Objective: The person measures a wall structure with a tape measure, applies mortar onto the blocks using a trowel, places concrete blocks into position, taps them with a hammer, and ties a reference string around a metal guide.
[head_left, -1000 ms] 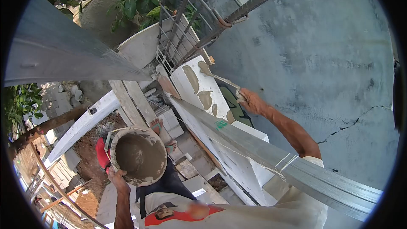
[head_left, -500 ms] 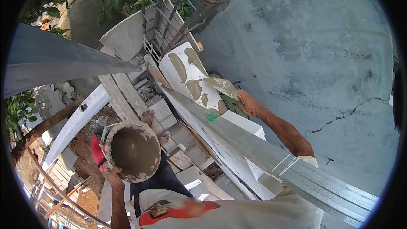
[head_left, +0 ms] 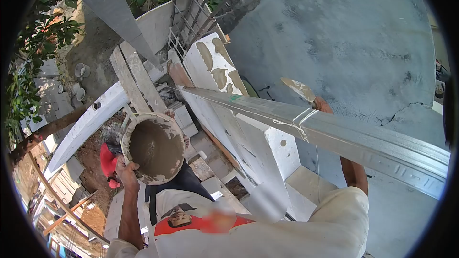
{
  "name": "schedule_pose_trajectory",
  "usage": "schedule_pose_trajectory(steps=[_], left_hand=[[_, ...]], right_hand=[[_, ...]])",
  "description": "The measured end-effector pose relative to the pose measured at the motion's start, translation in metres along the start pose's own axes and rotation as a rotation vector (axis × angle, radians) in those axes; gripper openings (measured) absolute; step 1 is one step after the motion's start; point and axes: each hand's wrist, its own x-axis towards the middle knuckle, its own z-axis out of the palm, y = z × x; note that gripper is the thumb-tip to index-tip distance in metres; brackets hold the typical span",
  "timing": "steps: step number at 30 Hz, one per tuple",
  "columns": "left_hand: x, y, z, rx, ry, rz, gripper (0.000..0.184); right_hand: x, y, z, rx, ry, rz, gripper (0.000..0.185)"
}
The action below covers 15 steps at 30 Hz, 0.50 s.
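Observation:
My left hand grips the rim of a bucket at the lower left, its fingers closed over the edge. Grey wet mortar fills much of the bucket. In my right hand is a trowel with mortar smeared on its blade, held out over the grey floor. The metal channel crosses in front of my right forearm. Left of the trowel, and apart from it, stands a white block with several patches of mortar on its upper face.
A long metal channel tied with wire runs diagonally across. Another metal post slants at upper left. A rebar cage stands beyond the white block. Cracked grey concrete spreads at right. Planks and a red shape lie below.
My right hand has drawn the trowel away from the white block, to the right. The bucket in my left hand has risen slightly in view. The view itself has shifted.

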Motion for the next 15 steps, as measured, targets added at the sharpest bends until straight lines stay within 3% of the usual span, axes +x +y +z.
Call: schedule_pose_trajectory(steps=[1,3,5,6,7,8,10,13,15], left_hand=[[-0.001,0.006,0.002,0.059,-0.019,0.031,0.023],[-0.008,0.016,0.011,0.025,-0.046,0.035,0.022],[-0.022,0.035,0.021,-0.023,-0.087,0.035,0.023],[-0.025,0.045,0.024,-0.038,-0.097,0.041,0.025],[-0.025,0.034,0.021,-0.034,-0.126,0.082,0.025],[-0.032,0.042,0.027,-0.057,-0.135,0.077,0.024],[-0.038,0.045,0.032,-0.064,-0.161,0.108,0.023],[-0.052,0.058,0.045,-0.010,-0.175,0.141,0.022],[-0.061,0.068,0.057,-0.040,-0.262,0.178,0.022]], right_hand=[[-0.034,-0.002,-0.009,0.378,0.056,0.078,0.027],[-0.109,-0.066,-0.016,-0.552,0.300,-0.165,0.029],[-0.192,-0.148,0.003,-0.892,0.431,-0.173,0.028],[-0.226,-0.193,0.023,-0.767,0.442,-0.072,0.026],[-0.262,-0.211,0.039,-0.719,0.532,-0.175,0.024],[-0.302,-0.228,0.051,-0.651,0.594,-0.097,0.025],[-0.367,-0.242,0.090,-0.500,0.686,-0.161,0.026],[-0.398,-0.251,0.178,-0.604,0.618,-0.264,0.023],[-0.373,-0.244,0.246,-0.662,0.471,-0.266,0.026]])
